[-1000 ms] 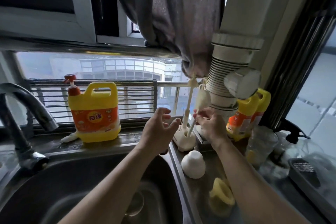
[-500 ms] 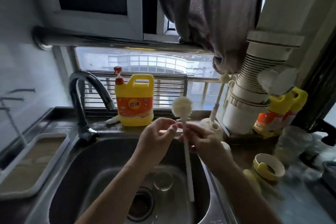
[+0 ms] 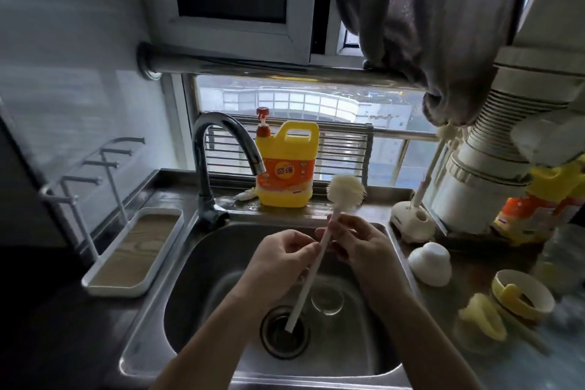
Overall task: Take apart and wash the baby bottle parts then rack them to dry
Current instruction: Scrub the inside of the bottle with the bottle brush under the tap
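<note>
Over the steel sink (image 3: 202,266), both hands on a bristly, straight-handled brush (image 3: 319,255)

Only readable mark: two white characters, apparently 奇强, on orange label (image 3: 285,172) of yellow detergent jug (image 3: 294,150), beyond my left hand (image 3: 278,260). Smaller print blurred. Second jug (image 3: 550,180), right of my right hand (image 3: 357,247): label unreadable.

Stainless steel sink basin (image 3: 196,310): open room on my left and at the front. The long white bottle brush (image 3: 310,275) slants across its middle. A clear round glass piece (image 3: 327,298) lies beside the drain. Curved chrome tap (image 3: 218,149) overhangs the back left. Right tabletop (image 3: 443,301) is crowded: white brush stand (image 3: 411,225), white dome cap (image 3: 430,266), yellow plastic ring (image 3: 522,298).
</note>
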